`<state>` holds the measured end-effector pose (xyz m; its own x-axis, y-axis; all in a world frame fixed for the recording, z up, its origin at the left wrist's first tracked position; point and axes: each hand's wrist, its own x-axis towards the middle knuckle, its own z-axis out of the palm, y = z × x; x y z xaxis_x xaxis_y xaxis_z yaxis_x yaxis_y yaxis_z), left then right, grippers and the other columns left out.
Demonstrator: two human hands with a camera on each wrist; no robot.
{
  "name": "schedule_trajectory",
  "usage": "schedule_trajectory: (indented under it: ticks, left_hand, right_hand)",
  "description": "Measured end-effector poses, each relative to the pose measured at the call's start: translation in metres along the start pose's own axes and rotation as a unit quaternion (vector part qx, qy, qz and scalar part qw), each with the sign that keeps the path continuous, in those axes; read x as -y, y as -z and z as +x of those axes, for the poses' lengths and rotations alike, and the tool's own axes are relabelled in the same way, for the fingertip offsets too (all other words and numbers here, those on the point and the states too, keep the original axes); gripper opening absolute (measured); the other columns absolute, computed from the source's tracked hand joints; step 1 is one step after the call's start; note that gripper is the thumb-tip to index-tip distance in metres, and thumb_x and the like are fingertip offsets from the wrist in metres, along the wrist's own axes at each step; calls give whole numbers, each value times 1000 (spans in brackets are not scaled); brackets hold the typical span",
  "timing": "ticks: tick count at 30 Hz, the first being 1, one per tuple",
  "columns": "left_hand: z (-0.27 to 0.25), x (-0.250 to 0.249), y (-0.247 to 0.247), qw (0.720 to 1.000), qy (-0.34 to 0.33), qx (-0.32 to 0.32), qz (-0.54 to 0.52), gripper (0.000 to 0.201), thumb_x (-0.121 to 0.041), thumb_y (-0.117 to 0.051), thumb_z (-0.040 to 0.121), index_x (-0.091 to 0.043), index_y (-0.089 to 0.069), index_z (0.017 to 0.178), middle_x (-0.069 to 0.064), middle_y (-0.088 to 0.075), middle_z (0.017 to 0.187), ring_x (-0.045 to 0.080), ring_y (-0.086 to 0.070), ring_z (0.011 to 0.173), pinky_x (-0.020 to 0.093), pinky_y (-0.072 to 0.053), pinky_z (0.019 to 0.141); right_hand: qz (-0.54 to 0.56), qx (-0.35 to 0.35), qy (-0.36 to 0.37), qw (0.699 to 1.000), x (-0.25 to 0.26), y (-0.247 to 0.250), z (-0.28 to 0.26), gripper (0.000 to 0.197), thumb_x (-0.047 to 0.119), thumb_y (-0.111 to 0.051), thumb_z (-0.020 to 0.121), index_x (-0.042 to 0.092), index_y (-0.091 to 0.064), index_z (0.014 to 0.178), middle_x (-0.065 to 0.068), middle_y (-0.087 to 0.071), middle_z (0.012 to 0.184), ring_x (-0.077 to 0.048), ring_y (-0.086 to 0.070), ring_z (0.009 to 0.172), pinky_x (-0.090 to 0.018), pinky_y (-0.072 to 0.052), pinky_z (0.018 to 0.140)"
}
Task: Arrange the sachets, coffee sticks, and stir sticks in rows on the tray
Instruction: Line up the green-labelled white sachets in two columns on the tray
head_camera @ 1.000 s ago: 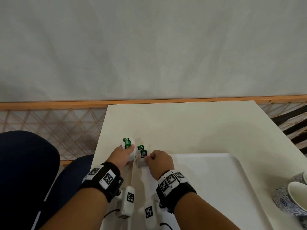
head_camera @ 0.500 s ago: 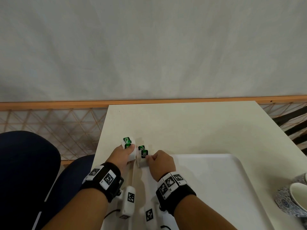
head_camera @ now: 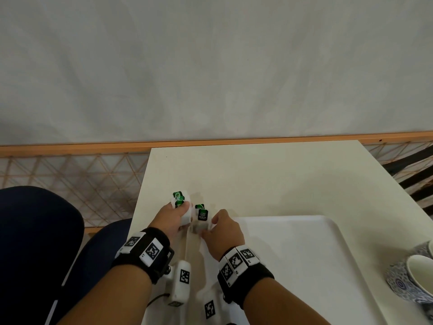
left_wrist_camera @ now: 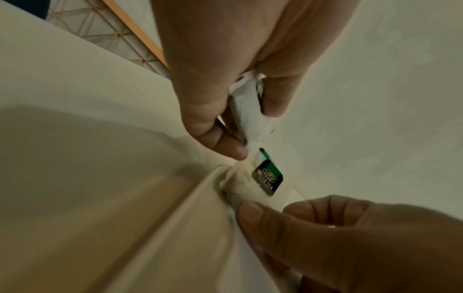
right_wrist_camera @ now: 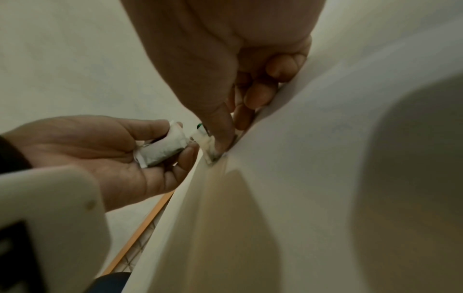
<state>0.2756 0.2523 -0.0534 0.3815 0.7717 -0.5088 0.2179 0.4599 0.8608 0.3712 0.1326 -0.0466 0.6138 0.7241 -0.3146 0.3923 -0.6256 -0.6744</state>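
Left hand [head_camera: 172,218] holds a small stack of white paper tea sachets with green-and-black tags [head_camera: 180,202], fingers and thumb curled round the bundle; the right wrist view shows the packets [right_wrist_camera: 160,148] lying across the palm with the thumb clamped on top. The stack sits off the white plastic tray [head_camera: 304,266], over the cream tabletop [head_camera: 269,179], at about ten o'clock from the tray's far-left corner. Right hand [head_camera: 223,227] pinches a second pair of green-tagged sachets [head_camera: 202,218] at that same corner, thumb [left_wrist_camera: 253,214] pressed against the lower packet where it meets the tray lip. Compared with a second ago, little has shifted: the right hand has edged slightly toward two o'clock and its sachets now stand a touch higher against the rim, while the left bundle has kept its place. Reading: still the gather-and-lift step, with the right-hand pair just beginning to come over the edge. No sachet yet lies flat on the tray, so no row is begun. Coffee sticks and stir sticks are not in view in any frame. A blue-patterned ceramic cup [head_camera: 412,280] stands at three o'clock, beside the tray's right rim, well apart from both hands. Risk, as I judge it: loose tags may snag on the lip.
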Motion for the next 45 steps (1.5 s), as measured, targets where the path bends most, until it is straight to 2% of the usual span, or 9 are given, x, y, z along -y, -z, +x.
schedule_trajectory:
  ticks: [3, 6, 10, 15, 22, 26, 36, 40, 45]
  left_hand:
    - [-12, -2, 1, 999, 1, 4, -35, 15, -20, -55, 97, -6, -59, 103, 12, -60, 88, 24, -57, 71, 33, -50, 61]
    - [-26, -3, 7, 994, 39, 36, -96, 13, -10, -52, 96, -2, -53, 107, 19, -53, 97, 27, -56, 73, 29, -54, 49]
    - [-39, 1, 12, 986, 43, 122, -103, 29, 12, -39, 91, 10, -51, 117, 27, -62, 103, 34, -66, 78, 32, -58, 56]
    - [-49, 14, 7, 985, -4, 175, -5, 37, 14, -44, 92, -5, -60, 120, 19, -70, 110, 28, -69, 98, 31, -57, 72]
    - [-51, 21, 6, 990, -52, 128, 12, 51, 3, -70, 65, -9, -65, 114, 18, -72, 105, 36, -67, 101, 47, -54, 87]
    - [-54, 22, 6, 988, -47, 137, -48, 43, 13, -68, 74, -3, -64, 114, 22, -70, 108, 37, -66, 103, 48, -52, 91]
    - [-61, 15, 7, 980, -4, 68, -186, 24, 0, -48, 94, 4, -62, 113, 27, -69, 102, 31, -70, 78, 36, -58, 61]
    - [-57, 14, 9, 980, -10, -7, -197, 9, 1, -50, 92, 0, -59, 93, 20, -61, 82, 23, -65, 61, 30, -54, 48]
    - [-43, 20, 21, 969, 4, -100, -224, 15, -2, -52, 92, 2, -54, 106, 21, -60, 98, 29, -63, 79, 30, -59, 55]
  right_hand:
    - [3, -2, 3, 1000, -2, -1, 2, 34, 37, -69, 83, 22, -41, 97, 3, -58, 86, -19, -58, 80, -28, -46, 66]
    - [16, -7, 20, 1000, -6, -3, 3, 31, 39, -67, 84, 22, -43, 95, 3, -62, 85, -17, -58, 77, -25, -43, 61]
    - [69, -35, 72, 994, -8, 2, 2, 26, 43, -56, 92, 25, -47, 76, 10, -55, 71, -8, -50, 67, -15, -34, 56]
    - [113, 37, 111, 987, -11, 4, -1, 24, 50, -59, 89, 28, -64, 79, 10, -67, 77, -3, -59, 74, -16, -40, 68]
    - [164, 11, 105, 981, -15, 1, 0, 15, 34, -77, 79, 26, -66, 85, 10, -64, 72, -1, -56, 66, -14, -45, 65]
    - [194, 17, 89, 977, -16, 0, 0, 18, 29, -79, 77, 33, -63, 84, 4, -71, 80, -9, -64, 73, -21, -50, 67]
    - [168, 47, 108, 979, -16, 0, -1, 24, 26, -77, 80, 39, -58, 86, 0, -66, 74, -8, -60, 71, -17, -48, 71]
    - [128, 37, 115, 984, -19, 0, 0, 9, 26, -73, 82, 27, -69, 91, 9, -61, 66, -2, -54, 62, -7, -40, 61]
    - [129, 6, 68, 989, -18, 3, 6, 11, 29, -69, 86, 32, -62, 78, 8, -67, 75, -8, -63, 77, -11, -44, 67]
